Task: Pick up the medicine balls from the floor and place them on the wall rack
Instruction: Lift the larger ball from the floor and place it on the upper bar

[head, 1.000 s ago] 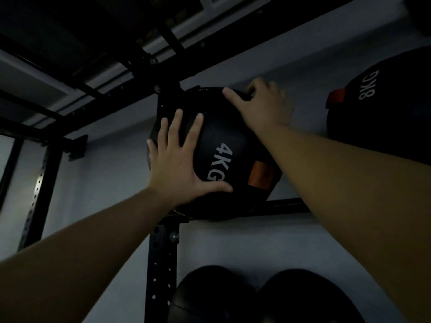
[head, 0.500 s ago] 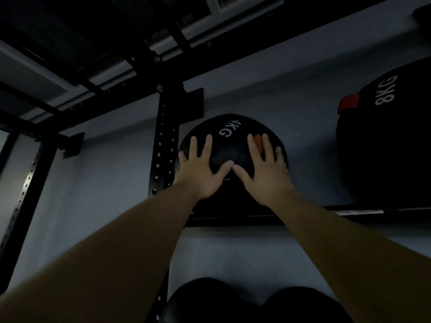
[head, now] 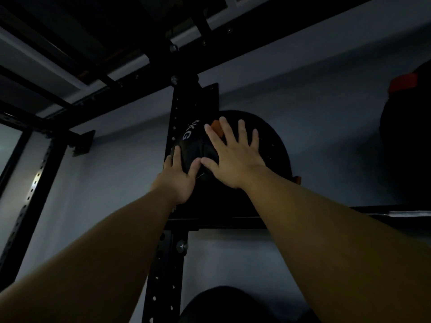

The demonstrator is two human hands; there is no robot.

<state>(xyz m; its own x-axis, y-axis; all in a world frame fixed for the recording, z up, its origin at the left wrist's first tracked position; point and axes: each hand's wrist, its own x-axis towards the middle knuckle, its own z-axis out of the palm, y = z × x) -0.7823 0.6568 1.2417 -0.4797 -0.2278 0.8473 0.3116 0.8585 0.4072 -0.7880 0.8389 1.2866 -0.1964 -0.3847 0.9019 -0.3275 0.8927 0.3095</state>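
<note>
A black 4KG medicine ball point(head: 268, 145) with an orange patch rests on the upper bar of the black wall rack point(head: 233, 221), pressed against the rack's upright post. My left hand point(head: 179, 178) lies flat on the ball's lower left side. To its right, my right hand point(head: 233, 155) is spread flat over the front of the ball, fingers apart and pointing up. The two thumbs nearly touch. Both arms reach up from the bottom of the view.
A larger black ball point(head: 408, 141) with a red patch sits on the same bar at the right. Another dark ball point(head: 221, 304) sits on the level below. The perforated upright post point(head: 163, 264) and overhead black beams point(head: 70, 54) frame the space against a grey wall.
The ball went from held out in front of the rack to resting on the bar against the post. Both hands moved from gripping its sides to lying flat on its front.
</note>
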